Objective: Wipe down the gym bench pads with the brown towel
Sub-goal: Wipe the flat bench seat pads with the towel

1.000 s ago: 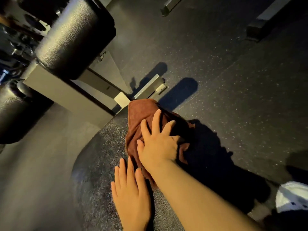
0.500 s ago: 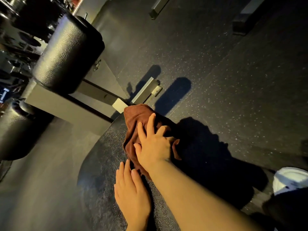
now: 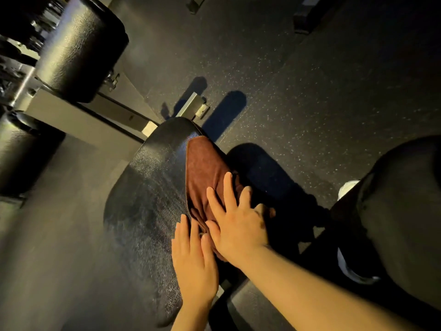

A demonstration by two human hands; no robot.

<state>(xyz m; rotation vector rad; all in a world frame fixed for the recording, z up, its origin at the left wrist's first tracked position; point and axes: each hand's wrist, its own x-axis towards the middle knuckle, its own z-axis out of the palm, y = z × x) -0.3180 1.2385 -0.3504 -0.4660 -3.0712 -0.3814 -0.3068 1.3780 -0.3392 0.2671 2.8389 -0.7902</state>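
towel (image 3: 205,177) now on right edge of seat pad (image 3: 148,199), pulled back from the far tip it covered a second ago; far end of pad bare and streaky. right hand (image 3: 235,220) flat on towel, fingers spread wide, pressing. left hand (image 3: 193,261) flat on pad just beside it, fingers straight, holding nothing. Looks like mid-stroke; left part of pad and roller pads (image 3: 78,48) likely not yet wiped
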